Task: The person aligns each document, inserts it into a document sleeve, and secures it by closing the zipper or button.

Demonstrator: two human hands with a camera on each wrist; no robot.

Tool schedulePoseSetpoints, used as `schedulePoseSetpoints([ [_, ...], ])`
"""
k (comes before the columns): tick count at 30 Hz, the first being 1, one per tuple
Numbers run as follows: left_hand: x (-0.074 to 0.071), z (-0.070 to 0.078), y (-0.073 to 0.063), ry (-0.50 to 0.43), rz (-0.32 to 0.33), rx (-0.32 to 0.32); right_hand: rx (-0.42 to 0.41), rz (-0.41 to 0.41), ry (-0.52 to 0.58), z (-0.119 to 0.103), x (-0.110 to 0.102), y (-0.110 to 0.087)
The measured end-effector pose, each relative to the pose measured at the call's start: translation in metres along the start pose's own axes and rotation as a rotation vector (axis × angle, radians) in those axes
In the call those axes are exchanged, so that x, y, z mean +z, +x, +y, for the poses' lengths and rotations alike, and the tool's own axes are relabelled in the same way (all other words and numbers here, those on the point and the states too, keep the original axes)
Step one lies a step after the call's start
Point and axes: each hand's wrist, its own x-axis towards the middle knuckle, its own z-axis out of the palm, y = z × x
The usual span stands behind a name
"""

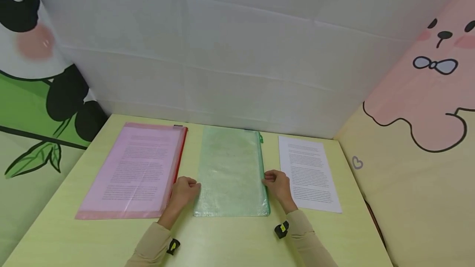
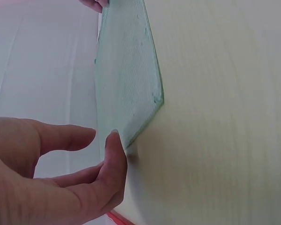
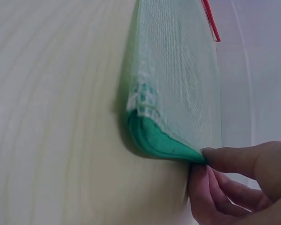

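Note:
A green mesh zipper folder point(image 1: 231, 172) lies between the two hands, its zipper edge on the right. At that edge, my right hand point(image 1: 277, 182) pinches the green zipper border between thumb and fingers, lifting it slightly in the right wrist view. My left hand point(image 2: 61, 173) is at the folder's left edge, fingertips right at the border and the thumb apart from the fingers. Left of the left hand lies a pink folder point(image 1: 130, 168) with a red zipper edge and a printed sheet inside. A printed white sheet point(image 1: 309, 174) lies beside the right hand.
Everything lies on a pale yellow table point(image 1: 226, 242) backed by a white cloth wall point(image 1: 237, 52). Cartoon-printed panels stand at both sides, a pink one point(image 1: 441, 102) on the right. Each wrist wears a small black device.

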Motion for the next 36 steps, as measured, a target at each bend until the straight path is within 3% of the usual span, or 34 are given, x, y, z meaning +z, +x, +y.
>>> schedulePoseSetpoints([
  [10,0.007,0.002,-0.001,-0.041,-0.079,-0.022,0.002,0.007,-0.029,0.001,0.002,0.003],
  [26,0.007,-0.007,-0.005,-0.06,0.055,0.038,0.003,-0.034,-0.024,0.001,-0.007,-0.001],
  [36,0.01,-0.013,-0.01,-0.085,0.084,0.073,-0.026,-0.054,-0.022,0.001,-0.014,-0.008],
])
